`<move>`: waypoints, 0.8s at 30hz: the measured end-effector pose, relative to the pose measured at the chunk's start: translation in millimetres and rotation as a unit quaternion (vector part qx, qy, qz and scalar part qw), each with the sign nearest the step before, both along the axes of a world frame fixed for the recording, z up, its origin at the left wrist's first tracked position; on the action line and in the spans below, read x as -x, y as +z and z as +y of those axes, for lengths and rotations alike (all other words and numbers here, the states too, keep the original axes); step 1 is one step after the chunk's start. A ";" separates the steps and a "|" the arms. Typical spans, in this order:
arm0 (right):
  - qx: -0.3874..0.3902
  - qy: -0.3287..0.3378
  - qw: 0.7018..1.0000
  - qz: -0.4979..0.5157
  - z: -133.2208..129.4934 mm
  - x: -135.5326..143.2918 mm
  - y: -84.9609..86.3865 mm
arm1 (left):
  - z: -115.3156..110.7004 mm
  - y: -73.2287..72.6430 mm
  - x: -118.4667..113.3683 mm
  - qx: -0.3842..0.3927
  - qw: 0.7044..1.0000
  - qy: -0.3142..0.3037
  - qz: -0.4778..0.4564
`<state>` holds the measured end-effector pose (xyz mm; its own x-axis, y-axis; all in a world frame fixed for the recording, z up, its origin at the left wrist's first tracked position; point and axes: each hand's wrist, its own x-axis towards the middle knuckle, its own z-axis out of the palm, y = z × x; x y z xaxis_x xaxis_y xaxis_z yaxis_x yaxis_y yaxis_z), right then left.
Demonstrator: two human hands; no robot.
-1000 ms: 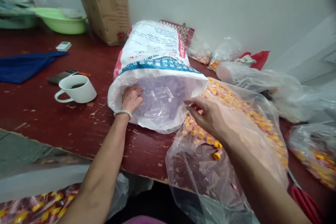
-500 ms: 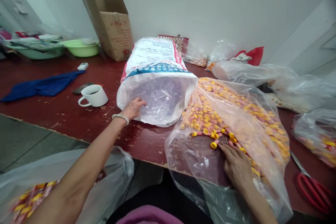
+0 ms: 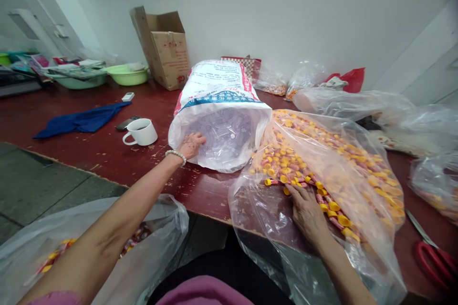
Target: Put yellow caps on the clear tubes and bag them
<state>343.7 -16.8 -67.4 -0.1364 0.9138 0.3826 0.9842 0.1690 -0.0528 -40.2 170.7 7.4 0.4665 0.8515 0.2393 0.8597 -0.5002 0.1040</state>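
"Right hand (image 3: 308, 213) looks open, fingers touching small, pink, yellow-capped pieces (image 3: 283, 159), right of the middle."

"And the left hand (image 3: 192, 145)?"

"Can't tell its grip. It's at the white printed sack (image 3: 219, 82) of clear plastic tubes (image 3: 229, 134), mid-frame."

"Which step?"

"Gathering, maybe; next needs a gentle pinch."

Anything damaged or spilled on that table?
The red table looks worn: its surface is chipped, notably near the mug. The white sack lies on its side, mouth open, but its clear tubes look contained.
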 end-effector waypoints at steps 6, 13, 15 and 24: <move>0.022 0.027 0.995 0.094 14.7 -8.2 1.6 | 5.9 3.2 9.9 0.003 0.999 -0.008 -0.031; 0.020 -0.013 0.964 0.264 5.8 -3.0 13.1 | 20.3 -7.4 6.2 0.063 0.995 -0.083 0.006; 0.011 -0.051 0.956 0.289 3.4 -0.7 14.3 | 25.2 -6.5 4.7 0.068 0.992 -0.104 0.012; 0.012 -0.146 0.881 0.449 -2.7 -5.4 5.8 | 20.1 -8.2 23.0 0.050 0.990 -0.132 0.013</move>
